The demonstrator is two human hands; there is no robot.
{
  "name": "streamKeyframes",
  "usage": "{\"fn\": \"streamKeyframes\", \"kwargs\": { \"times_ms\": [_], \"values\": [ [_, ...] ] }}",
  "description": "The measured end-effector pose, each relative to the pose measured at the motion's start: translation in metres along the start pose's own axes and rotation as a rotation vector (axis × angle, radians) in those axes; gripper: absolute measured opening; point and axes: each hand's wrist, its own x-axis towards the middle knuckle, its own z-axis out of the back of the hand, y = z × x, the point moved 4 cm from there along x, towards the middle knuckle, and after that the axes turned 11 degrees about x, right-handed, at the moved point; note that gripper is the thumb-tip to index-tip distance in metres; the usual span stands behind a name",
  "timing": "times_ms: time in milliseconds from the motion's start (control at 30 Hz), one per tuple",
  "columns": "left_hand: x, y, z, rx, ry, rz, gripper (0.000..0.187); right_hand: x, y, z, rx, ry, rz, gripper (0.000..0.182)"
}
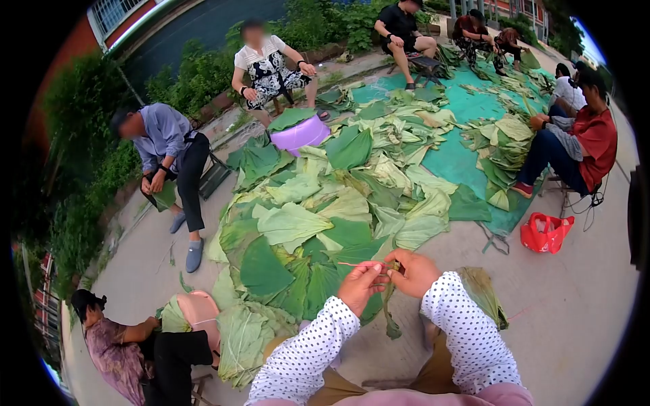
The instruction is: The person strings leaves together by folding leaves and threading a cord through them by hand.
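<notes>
Pinching a thin red string [349, 264] between closed thumb and fingers, the left hand [360, 287] sits just left of the right hand [414, 273], the two nearly touching; the right fingers are bent in and closed too, seemingly on the same string, though its stretch between the hands is too small to follow; the string's long axis runs roughly side to side, across the line of the sleeves [308, 348]; one loose end sticks out leftward past the left thumb, so the left hand is the nearer to that end; a limp, dark leaf strip [392, 321] hangs below the right fingers, roughly square to the string; whether they grip it as well, I cannot tell.

Both hands are over the near edge of the leaf pile [291, 223], which spreads across the ground [582, 298] and onto the green sheet [450, 162]; a folded leaf bundle [482, 296] lies on the ground beside the right sleeve; a larger bundle [247, 342] lies off the pile's near left corner; a red bag [546, 233] stands on the ground outside the sheet's right edge.
</notes>
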Motion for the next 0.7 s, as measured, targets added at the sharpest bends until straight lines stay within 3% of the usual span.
{"fn": "streamKeyframes", "kwargs": {
  "times_ms": [233,700],
  "values": [
    [0.008,0.009,0.001,0.021,-0.11,-0.018,0.012,-0.002,0.001,-0.003,-0.032,0.032,0.033,0.028],
    [0.004,-0.006,-0.013,-0.096,-0.019,-0.052,0.007,-0.013,-0.019,0.012,-0.035,-0.052,-0.056,0.021]
  ]
}}
